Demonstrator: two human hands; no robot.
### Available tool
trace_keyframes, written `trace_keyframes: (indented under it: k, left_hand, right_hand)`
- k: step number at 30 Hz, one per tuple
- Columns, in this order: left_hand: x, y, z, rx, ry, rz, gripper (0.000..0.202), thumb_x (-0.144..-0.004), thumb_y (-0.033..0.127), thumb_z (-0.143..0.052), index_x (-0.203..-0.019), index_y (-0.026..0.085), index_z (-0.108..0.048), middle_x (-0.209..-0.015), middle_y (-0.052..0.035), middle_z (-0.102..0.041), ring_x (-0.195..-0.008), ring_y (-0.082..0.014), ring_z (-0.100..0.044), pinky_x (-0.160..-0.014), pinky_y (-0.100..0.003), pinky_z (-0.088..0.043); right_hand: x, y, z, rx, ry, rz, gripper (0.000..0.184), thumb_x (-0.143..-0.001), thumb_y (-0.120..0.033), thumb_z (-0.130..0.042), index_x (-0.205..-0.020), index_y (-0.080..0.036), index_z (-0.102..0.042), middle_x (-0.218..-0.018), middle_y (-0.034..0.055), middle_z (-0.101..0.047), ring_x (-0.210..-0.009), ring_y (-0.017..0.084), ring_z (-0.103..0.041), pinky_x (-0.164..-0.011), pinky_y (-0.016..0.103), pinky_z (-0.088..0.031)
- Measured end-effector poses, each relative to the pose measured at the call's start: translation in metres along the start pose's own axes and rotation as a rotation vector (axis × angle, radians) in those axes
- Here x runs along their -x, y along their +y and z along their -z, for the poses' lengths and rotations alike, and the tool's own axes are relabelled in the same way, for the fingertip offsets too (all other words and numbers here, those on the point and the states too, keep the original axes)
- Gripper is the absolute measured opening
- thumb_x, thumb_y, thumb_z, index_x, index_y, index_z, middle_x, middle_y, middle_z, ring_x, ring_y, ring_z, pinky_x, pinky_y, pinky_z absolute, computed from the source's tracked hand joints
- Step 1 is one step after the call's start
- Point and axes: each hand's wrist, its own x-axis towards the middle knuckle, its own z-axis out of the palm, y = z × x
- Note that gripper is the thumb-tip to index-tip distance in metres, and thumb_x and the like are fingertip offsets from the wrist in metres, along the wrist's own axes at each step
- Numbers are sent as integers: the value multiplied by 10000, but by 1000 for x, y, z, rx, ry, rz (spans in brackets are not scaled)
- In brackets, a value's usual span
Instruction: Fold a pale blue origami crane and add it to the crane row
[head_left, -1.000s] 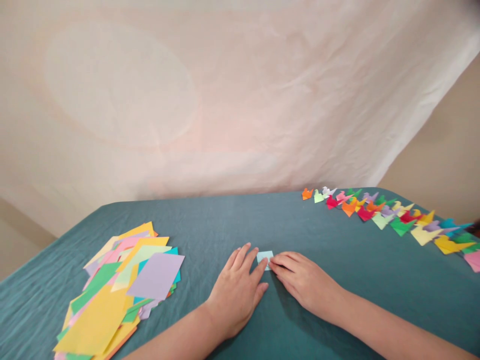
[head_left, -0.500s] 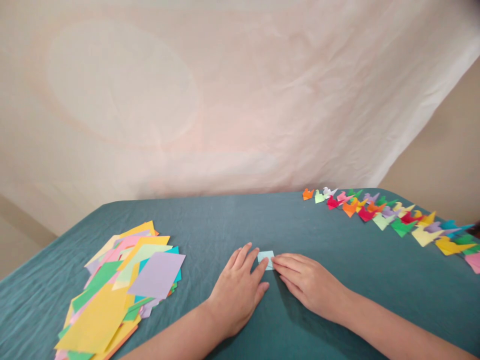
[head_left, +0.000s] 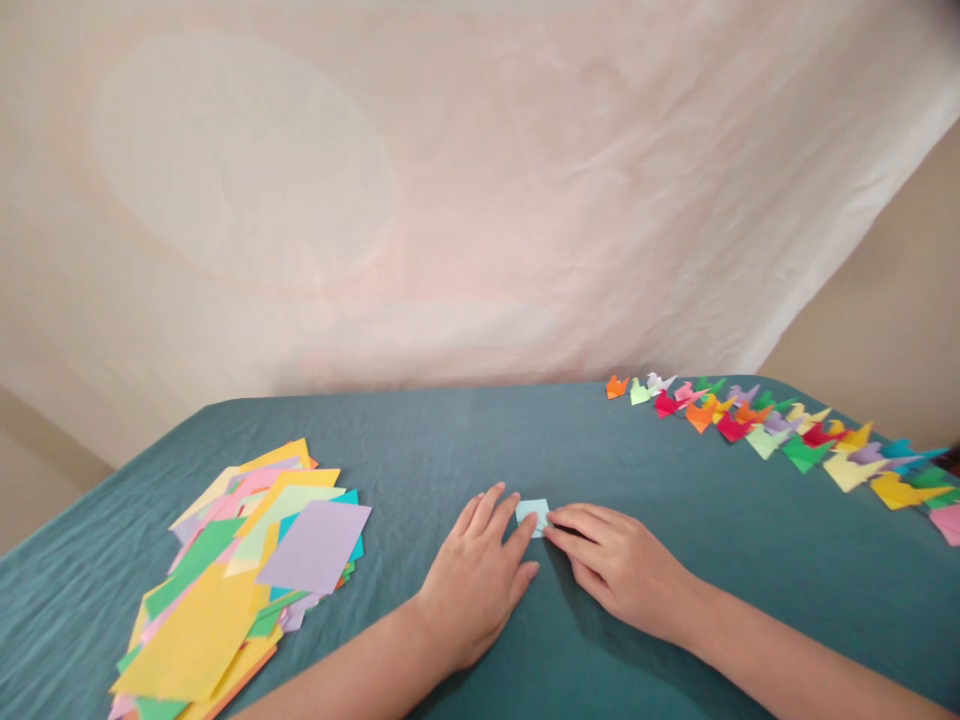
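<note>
1. Teal cloth covers the table, and a pale, creased sheet hangs behind it as a backdrop.
2. At the middle of the table lies a small folded light-blue paper — flat on the cloth, roughly rectangular, its slightly longer side running left to right across the view. No tip or point can be made out, so which way it faces cannot be told.
3. Left hand lies palm down with its fingers spread flat, the index fingertip touching the paper's near-left edge; it grips nothing.
4. Right hand is also flat and open, its fingertips pressed on the paper's right edge — pinning it rather than clasping it.
5. Well to the left sits a loose pile of coloured paper squares, a lilac one on top.
6. Along the far right edge runs a row of small folded paper figures in many colours.
</note>
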Motion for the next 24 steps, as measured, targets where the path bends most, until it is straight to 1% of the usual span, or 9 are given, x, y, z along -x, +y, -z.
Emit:
trace_keyframes:
  k: [5, 18, 21, 24]
  left_hand:
    - [0, 0, 1, 8, -20, 4, 431, -939, 411, -308, -1324, 228, -375, -1376, -74, -390, -1327, -266, -229, -1049, -434, -271]
    - [-1, 2, 0, 1, -22, -4, 434, -939, 404, -309, -1322, 212, -382, -1376, -78, -389, -1324, -273, -231, -1048, -435, -267]
    - [-1, 1, -1, -4, -17, -9, 441, -938, 408, -309, -1327, 210, -376, -1378, -66, -388, -1319, -271, -240, -1047, -426, -272]
    - [0, 0, -2, -4, -13, -17, 443, -938, 408, -312, -1330, 211, -374, -1365, -50, -408, -1317, -265, -246, -1048, -416, -272]
  right_hand:
    - [-1, -1, 0, 15, -61, -15, 341, -829, -90, -442, -1121, -156, -605, -1068, 96, -626, -984, 213, -569, -860, 377, -502]
    - [-8, -6, 5, 78, -117, -12, 305, -792, -88, -497, -1060, -154, -628, -1015, 93, -638, -963, 211, -576, -845, 368, -502]
    - [-5, -3, 2, 47, -97, -26, 310, -809, -94, -478, -1070, -167, -627, -1048, 84, -635, -972, 205, -574, -850, 364, -499]
    - [-1, 1, -2, 3, -45, -30, 320, -830, -102, -451, -1087, -179, -625, -1075, 73, -639, -978, 196, -579, -867, 360, -491]
